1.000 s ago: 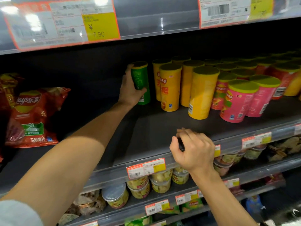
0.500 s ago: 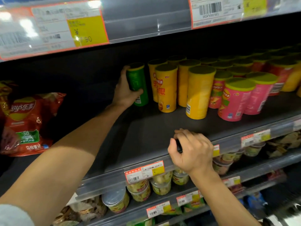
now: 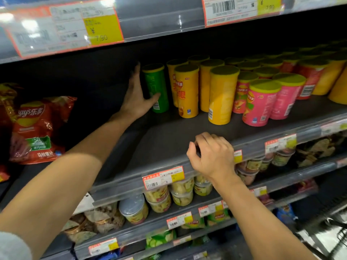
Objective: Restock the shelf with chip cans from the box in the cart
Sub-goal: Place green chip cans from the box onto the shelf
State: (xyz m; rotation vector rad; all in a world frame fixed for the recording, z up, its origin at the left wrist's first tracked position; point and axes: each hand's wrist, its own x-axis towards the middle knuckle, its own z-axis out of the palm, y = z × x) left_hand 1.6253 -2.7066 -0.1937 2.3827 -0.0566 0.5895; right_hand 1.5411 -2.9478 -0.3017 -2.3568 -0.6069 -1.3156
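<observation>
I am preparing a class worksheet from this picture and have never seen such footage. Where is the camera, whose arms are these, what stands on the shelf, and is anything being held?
The camera sits on a person's head, looking forward and down, so the two bare arms are the wearer's own. The left hand reaches to the back of the middle shelf; its fingers are spread and its thumb touches a green chip can that stands upright, so it is not gripped. The right hand rests curled over the shelf's front edge, holding no can. To the right of the green can stand yellow cans and pink cans. A red chip bag lies further left.
</observation>
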